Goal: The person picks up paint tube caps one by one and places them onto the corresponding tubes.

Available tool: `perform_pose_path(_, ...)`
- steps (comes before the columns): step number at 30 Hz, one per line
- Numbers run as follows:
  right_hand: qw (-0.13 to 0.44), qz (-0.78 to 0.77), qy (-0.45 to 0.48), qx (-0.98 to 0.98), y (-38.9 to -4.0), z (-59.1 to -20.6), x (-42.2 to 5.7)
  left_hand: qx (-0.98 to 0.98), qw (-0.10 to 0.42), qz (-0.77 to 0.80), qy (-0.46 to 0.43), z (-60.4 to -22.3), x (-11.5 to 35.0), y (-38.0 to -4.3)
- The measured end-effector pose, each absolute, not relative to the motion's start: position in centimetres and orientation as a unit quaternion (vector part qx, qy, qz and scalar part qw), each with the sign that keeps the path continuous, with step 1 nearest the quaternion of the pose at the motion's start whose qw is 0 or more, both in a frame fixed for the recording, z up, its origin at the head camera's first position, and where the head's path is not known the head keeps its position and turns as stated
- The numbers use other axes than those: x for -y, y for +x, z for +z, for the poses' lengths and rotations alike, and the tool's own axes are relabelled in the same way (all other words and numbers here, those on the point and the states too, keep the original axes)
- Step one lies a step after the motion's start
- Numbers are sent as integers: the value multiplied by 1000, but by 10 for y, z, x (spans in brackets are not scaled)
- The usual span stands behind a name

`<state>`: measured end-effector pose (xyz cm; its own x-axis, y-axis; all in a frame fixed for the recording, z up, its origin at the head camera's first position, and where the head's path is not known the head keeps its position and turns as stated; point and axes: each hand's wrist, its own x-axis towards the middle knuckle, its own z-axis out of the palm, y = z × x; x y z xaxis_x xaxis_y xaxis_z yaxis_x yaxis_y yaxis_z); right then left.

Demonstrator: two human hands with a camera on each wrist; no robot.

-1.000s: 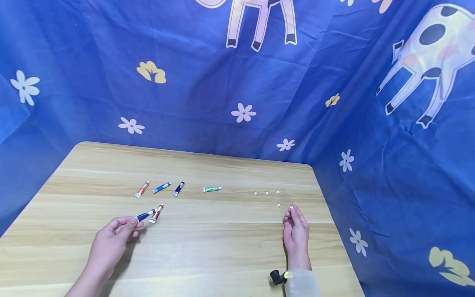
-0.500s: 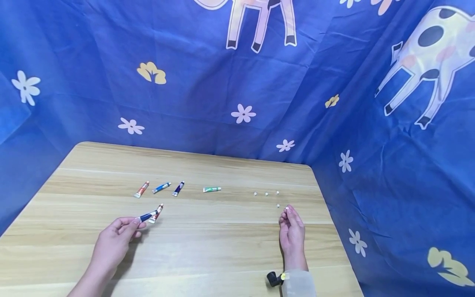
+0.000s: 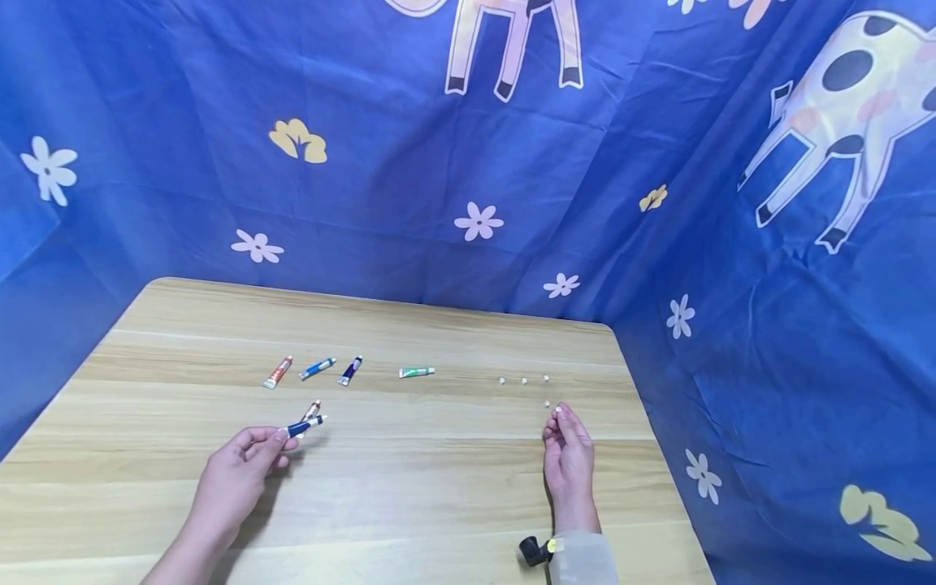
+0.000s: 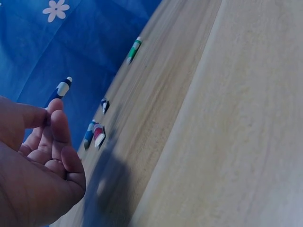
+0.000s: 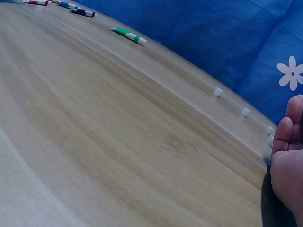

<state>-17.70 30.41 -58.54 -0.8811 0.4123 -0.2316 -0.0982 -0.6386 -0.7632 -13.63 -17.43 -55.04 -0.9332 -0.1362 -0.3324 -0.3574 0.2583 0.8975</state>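
Between thumb and fingers my left hand (image 3: 237, 475) pinches a dark blue paint tube (image 3: 301, 426), its pale nozzle end pointing right. In the head view this tube overlaps a red paint tube (image 3: 314, 408) lying on the table. The left wrist view has the held tube (image 4: 60, 91) raised against the blue cloth. My right hand (image 3: 570, 463) pinches a small white cap (image 3: 559, 409) at its fingertips, near another white cap (image 3: 547, 404) on the table. In the right wrist view only part of the right hand (image 5: 289, 175) shows, and its held cap is out of sight.
Farther back on the wooden table (image 3: 439, 504) lie an orange-red tube (image 3: 279, 372), a light blue tube (image 3: 318, 369), a purple-blue tube (image 3: 350, 370) and a green tube (image 3: 417, 372). White caps (image 3: 523, 380) stand in a row at right. Blue cloth (image 3: 395, 244) borders the table.
My left hand has moved right with the dark blue tube, which now crosses over the red tube. My right hand has shifted left with its cap, closer to the loose caps.
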Motion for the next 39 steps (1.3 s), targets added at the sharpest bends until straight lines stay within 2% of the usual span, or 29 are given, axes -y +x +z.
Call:
perform_pose_path(17, 120, 877, -200, 420, -180, -585, -287, -778, 111, 601, -146, -543, 162, -140)
perform_pose_path(39, 99, 879, -140, 444, -176, -590, -267, -761, 128, 619, -143, -544, 141, -144)
